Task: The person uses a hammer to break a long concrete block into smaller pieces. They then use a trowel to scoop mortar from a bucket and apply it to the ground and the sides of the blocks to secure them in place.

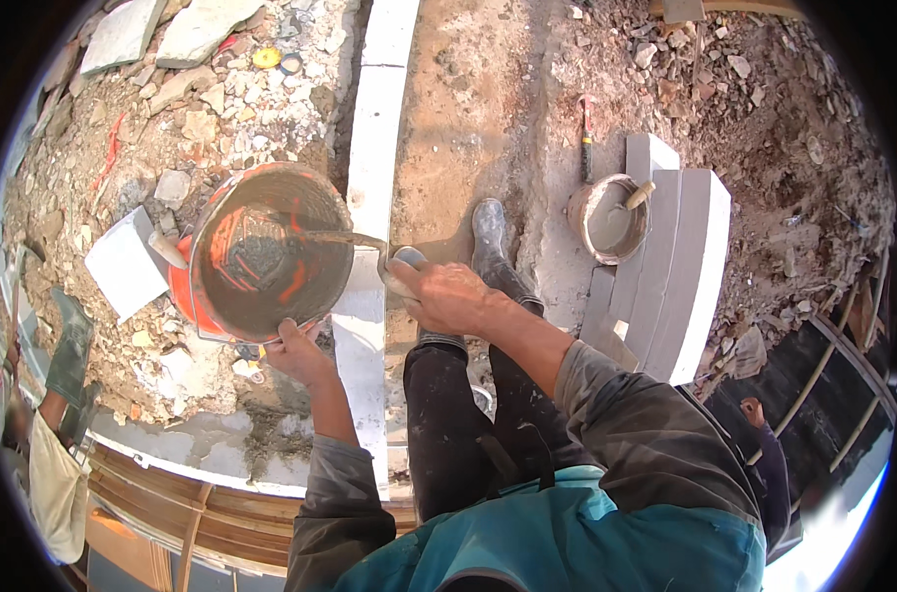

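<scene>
My left hand (300,353) grips the near rim of an orange bucket (180,291), which is tipped so its mouth faces me. Grey mortar (256,252) coats its inside and lies at the bottom. My right hand (438,296) is closed round the handle of a trowel (345,238). The trowel's thin blade, seen nearly edge-on, reaches left over the bucket's rim into its mouth. Beside the bucket runs a long row of white blocks (374,148), passing between it and my legs. A wooden handle (167,250) sticks out at the bucket's left side.
At right, a small bucket of mortar (606,222) with a wooden-handled tool stands beside stacked pale blocks (700,266). A red-headed hammer (586,138) lies beyond. Rubble and a white block (128,261) lie left. Another person's boot (69,335) and another's hand (753,411) show.
</scene>
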A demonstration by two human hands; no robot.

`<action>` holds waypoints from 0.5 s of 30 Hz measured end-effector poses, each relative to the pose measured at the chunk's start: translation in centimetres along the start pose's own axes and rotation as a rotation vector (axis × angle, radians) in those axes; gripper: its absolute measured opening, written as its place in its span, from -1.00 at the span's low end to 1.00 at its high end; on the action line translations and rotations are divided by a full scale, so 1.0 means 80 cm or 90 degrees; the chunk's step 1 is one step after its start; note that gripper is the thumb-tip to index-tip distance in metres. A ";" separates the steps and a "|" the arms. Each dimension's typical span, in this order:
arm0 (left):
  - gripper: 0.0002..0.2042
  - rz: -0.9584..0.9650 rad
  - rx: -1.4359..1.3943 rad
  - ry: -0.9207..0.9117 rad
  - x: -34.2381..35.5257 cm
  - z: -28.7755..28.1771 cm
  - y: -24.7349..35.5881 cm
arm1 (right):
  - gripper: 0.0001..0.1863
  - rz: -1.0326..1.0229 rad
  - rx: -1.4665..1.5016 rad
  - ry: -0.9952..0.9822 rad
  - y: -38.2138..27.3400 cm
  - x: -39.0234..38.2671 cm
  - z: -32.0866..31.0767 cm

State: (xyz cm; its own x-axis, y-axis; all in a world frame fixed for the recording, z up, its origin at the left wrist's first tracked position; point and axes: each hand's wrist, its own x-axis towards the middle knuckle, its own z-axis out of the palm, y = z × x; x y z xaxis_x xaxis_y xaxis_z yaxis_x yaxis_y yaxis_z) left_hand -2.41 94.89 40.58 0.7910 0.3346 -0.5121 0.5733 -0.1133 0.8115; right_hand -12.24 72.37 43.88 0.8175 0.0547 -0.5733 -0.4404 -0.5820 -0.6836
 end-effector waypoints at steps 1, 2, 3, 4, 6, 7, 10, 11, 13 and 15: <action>-0.81 0.024 0.003 0.029 -0.012 -0.003 0.009 | -0.45 -0.042 0.049 0.054 -0.019 -0.007 0.005; -0.81 0.058 -0.004 0.065 -0.022 0.002 0.025 | -0.44 -0.098 0.089 0.113 -0.035 -0.012 0.000; -0.81 0.059 0.005 0.060 -0.025 0.005 0.026 | -0.44 -0.082 0.101 0.103 -0.035 -0.014 -0.001; -0.81 0.061 0.019 0.061 -0.028 0.002 0.027 | -0.44 -0.070 0.119 0.089 -0.036 -0.018 0.002; -0.82 0.079 0.063 0.024 -0.037 -0.002 0.026 | -0.44 -0.045 0.098 0.031 -0.039 -0.024 -0.003; -0.82 0.099 0.092 -0.011 -0.040 -0.004 0.027 | -0.45 -0.038 0.059 -0.012 -0.043 -0.020 -0.013; -0.81 0.098 0.124 -0.072 -0.060 0.008 0.047 | -0.49 -0.028 0.045 0.006 -0.050 -0.043 -0.041; -0.79 0.079 0.133 -0.090 -0.073 0.011 0.054 | -0.50 -0.009 0.007 -0.027 -0.037 -0.051 -0.035; -0.78 0.100 0.175 -0.155 -0.092 0.018 0.059 | -0.48 -0.018 -0.039 -0.100 -0.009 -0.067 -0.036; -0.77 0.071 0.175 -0.195 -0.121 0.044 0.063 | -0.46 0.038 -0.003 -0.031 -0.003 -0.091 -0.043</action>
State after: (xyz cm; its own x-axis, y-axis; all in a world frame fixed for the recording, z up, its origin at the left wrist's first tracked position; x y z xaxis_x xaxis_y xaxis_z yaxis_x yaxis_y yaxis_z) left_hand -6.41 87.83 48.66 0.8546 0.0176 -0.5190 0.4835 -0.3916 0.7829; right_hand -16.82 69.29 49.75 0.7713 0.0590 -0.6338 -0.4856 -0.5891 -0.6458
